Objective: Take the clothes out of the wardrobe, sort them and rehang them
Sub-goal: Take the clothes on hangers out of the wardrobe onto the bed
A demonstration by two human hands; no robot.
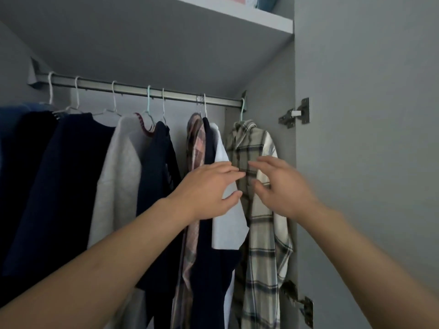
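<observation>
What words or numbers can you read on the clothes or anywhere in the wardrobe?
None: no word, label, brand, number or sign can be read anywhere.
The plaid shirt, the white top and the grey sweater show only fabric and pattern.
The things on the top shelf are cut off and blurred; no text shows there.
The door hinge bears no legible mark.

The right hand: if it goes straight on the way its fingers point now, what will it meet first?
Most likely the cream plaid shirt at the right end of the rail. The right hand points up and left at its front; depth is unclear, and it may already touch the cloth.
</observation>
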